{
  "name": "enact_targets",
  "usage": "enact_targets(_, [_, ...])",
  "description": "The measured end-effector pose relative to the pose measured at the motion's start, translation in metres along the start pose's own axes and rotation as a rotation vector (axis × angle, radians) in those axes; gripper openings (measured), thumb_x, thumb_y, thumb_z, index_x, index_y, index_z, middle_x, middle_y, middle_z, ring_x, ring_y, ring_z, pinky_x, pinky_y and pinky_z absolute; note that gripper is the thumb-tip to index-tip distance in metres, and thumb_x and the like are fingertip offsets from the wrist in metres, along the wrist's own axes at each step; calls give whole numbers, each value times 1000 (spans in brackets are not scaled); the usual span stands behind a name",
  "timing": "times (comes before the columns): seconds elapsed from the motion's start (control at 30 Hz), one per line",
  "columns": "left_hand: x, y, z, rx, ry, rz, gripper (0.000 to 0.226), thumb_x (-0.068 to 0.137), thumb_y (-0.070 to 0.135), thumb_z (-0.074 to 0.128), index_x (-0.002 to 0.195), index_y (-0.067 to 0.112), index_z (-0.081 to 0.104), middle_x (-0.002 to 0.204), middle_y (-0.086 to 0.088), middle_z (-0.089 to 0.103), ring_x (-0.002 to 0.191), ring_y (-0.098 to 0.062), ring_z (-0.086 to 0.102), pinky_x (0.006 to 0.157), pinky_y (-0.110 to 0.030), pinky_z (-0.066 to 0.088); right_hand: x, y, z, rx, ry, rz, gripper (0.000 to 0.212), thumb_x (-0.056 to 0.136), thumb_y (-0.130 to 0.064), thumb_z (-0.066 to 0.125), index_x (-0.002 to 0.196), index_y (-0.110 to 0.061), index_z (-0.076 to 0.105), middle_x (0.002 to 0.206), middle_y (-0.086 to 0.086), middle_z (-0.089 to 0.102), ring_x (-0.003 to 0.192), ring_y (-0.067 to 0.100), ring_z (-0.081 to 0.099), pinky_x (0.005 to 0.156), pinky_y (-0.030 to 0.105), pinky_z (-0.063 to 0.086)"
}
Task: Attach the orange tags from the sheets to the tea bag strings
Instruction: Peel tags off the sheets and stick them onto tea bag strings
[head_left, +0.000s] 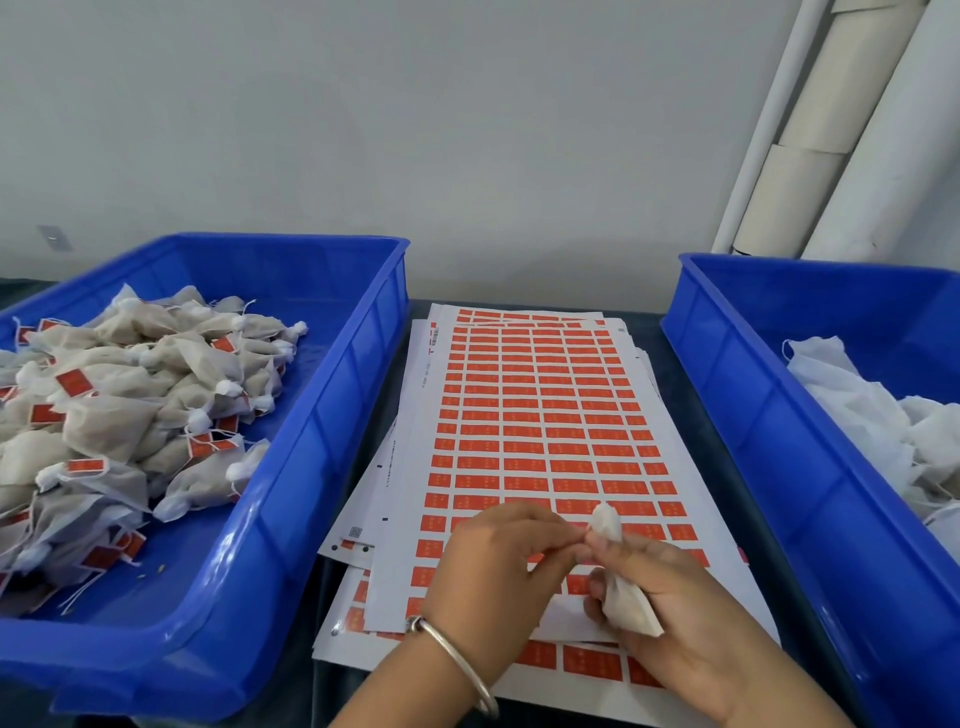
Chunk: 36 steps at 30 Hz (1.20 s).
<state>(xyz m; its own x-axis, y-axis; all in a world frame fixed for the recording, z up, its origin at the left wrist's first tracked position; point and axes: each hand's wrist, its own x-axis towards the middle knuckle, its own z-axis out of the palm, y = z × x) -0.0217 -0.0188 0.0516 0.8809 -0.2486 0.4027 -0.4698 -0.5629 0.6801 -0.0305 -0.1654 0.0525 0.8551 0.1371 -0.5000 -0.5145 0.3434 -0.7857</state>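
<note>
Pale gauzy tea bag (626, 605), knotted white top, in right hand (685, 618).

Left hand (493, 566) and right hand (670, 603) meet fingertip to fingertip, fingers curled

The tags' (550, 415) print was too blurred to read. Both bins (332, 395) ran off the edges. The left hand (498, 566) hid the string, and lower sheets (358, 525) lay mostly covered.

Your dark table (670, 358) carries a blue plastic bin on the left (311, 441), a stack of white sheets printed with orange tags (545, 415) in the middle, and a second blue plastic bin on the right (769, 426).
</note>
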Motion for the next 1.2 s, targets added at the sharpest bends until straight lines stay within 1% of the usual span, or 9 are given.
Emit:
enact_targets(0.1, [2, 0, -3, 77, -48, 15, 19, 87, 32, 62, 101, 28, 73, 92, 14, 69, 77, 6, 55, 74, -4, 43, -1, -1, 1, 27, 9, 37, 31, 55, -22, 75, 84, -12, 77, 87, 14, 62, 76, 25, 49, 68, 35, 50])
enact_targets(0.27, [2, -2, -4, 106, -104, -52, 14, 90, 33, 57, 98, 32, 69, 83, 25, 55, 74, 9, 49, 68, 1, 38, -2, -1, 4, 38, 17, 60, 51, 51, -20, 76, 99, -8, 69, 92, 18, 57, 73, 25, 47, 66, 37, 49])
enact_targets(0.4, [0, 1, -2, 148, -115, -73, 7, 92, 34, 52, 87, 39, 52, 79, 28, 46, 75, 7, 48, 64, 0, 36, -4, -1, 6, 29, 9, 26, 32, 54, -22, 74, 84, -11, 75, 82, 16, 62, 69, 24, 49, 65, 35, 49])
enact_targets(0.5, [3, -2, -2, 234, -79, -55, 14, 95, 35, 46, 101, 32, 58, 94, 20, 56, 79, 2, 48, 68, -2, 35, -5, -2, 7, 55, 12, 18, 22, 56, -19, 73, 76, -10, 74, 61, 11, 58, 56, 20, 52, 58, 33, 49])
enact_targets(0.6, [12, -5, -5, 325, -57, -37, 19, 97, 29, 45, 113, 30, 56, 108, 15, 58, 86, -1, 49, 73, -6, 36, -7, -3, 9, 60, 8, 34, 18, 56, -13, 74, 73, -11, 76, 55, 11, 55, 47, 18, 52, 54, 31, 50])
enact_targets(0.83, [34, -10, -22, 392, 118, -128, 22, 97, 28, 43, 115, 31, 54, 110, 15, 56, 87, -1, 43, 77, -10, 36, -14, -3, 6, 13, -78, 63, 54, 53, -2, 71, 106, -10, 64, 57, 13, 57, 42, 18, 52, 51, 31, 51])
enact_targets(0.97, [31, -9, -20, 352, 135, -166, 21, 97, 29, 40, 112, 30, 55, 107, 15, 57, 87, -1, 45, 74, -7, 35, -15, -7, 7, -154, -171, 19, 58, 56, -8, 73, 112, -15, 61, 57, 9, 59, 46, 17, 52, 55, 30, 50])
enact_targets(1.07, [29, -10, -17, 325, 114, -173, 21, 98, 30, 39, 113, 30, 54, 109, 15, 56, 88, -1, 45, 74, -5, 34, -19, -11, 9, -252, -348, -1, 53, 69, -28, 65, 120, -22, 53, 67, 9, 64, 58, 18, 60, 65, 29, 54])
enact_targets(1.2, [27, -8, -16, 354, 96, -111, 24, 97, 32, 39, 116, 31, 54, 113, 15, 54, 90, 0, 44, 79, -9, 39, -16, -11, 11, -57, -315, -43, 41, 71, -35, 57, 109, -21, 64, 90, 18, 71, 77, 28, 70, 70, 36, 58])
